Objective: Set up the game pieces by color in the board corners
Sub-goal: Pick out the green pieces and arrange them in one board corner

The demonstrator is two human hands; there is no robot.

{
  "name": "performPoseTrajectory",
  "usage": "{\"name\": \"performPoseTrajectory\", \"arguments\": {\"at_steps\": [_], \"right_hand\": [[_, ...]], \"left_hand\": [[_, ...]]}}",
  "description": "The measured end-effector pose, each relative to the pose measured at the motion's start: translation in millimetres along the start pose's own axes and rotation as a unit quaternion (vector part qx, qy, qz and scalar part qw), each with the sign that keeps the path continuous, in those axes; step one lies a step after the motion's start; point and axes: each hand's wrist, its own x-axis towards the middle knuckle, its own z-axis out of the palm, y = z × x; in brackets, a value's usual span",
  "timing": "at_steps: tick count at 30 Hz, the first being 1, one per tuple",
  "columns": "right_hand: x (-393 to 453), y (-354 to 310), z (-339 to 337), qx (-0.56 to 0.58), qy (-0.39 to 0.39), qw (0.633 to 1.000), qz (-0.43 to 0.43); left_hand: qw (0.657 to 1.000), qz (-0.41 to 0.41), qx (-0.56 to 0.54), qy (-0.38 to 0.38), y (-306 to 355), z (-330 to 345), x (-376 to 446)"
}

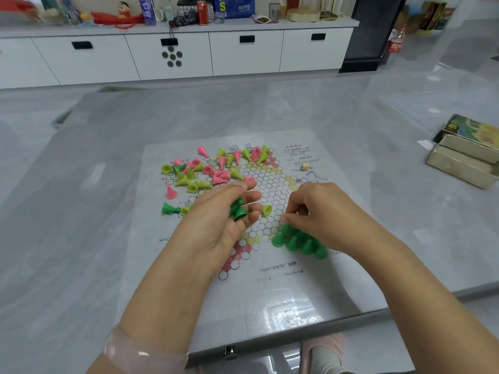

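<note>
**Sorting green pawns into a corner of a star-shaped board**

A person sits at a grey table (108, 147), seen from a head-worn camera looking down; a printed paper game board (275, 195) with a star of small circles lies flat in front of them.

The left hand (224, 222) is turned palm-up over the board, fingers loosely curled; it cradles a few dark green pawns (237, 209) against the fingers. The right hand (321, 214) hovers just beside it, thumb and fingertips pinched together low over the board; whether a piece sits in that pinch cannot be told, as the fingers hide it.

Directly under the right hand, a cluster of green pawns (297, 241) stands upright in the board's near right corner, pieces touching one another; this corner looks mostly filled. One more green pawn (168, 209) lies tipped over near the board's left edge. A loose heap of pink and yellow-green pawns (216, 168) lies scattered on the far left part of the board, most on their sides; those colours appear unsorted. A small die (304, 166) rests on the far right of the board; boxes (464, 157) sit at the table's right edge.

The pawns look like light, hollow, hard plastic cones; smooth and easily toppled, so a nudge could knock neighbours over. The narrow top seems the best place to pinch each one, lowering it straight down onto its wide base.
</note>
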Motion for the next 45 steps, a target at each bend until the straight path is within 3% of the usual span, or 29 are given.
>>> {"name": "performPoseTrajectory", "arguments": {"at_steps": [28,33,38,41,45], "right_hand": [[-5,2,-1,0.007,-0.018,1.0,0.002],[-8,1,-10,0.047,0.046,0.998,0.001],[-7,-11,-8,0.134,0.15,0.979,-0.021],[-5,-26,-4,0.144,0.133,0.977,-0.077],[-2,-35,6,0.122,0.099,0.983,-0.099]], "left_hand": [[1.0,0.004,-0.005,0.004,0,-5,3],[0.999,-0.009,-0.032,-0.001,1,-5,4],[0.984,-0.083,-0.153,-0.029,0,-6,2],[0.969,-0.117,-0.206,-0.071,0,-7,-1],[0.971,-0.124,-0.184,-0.091,0,-7,-2]]}}
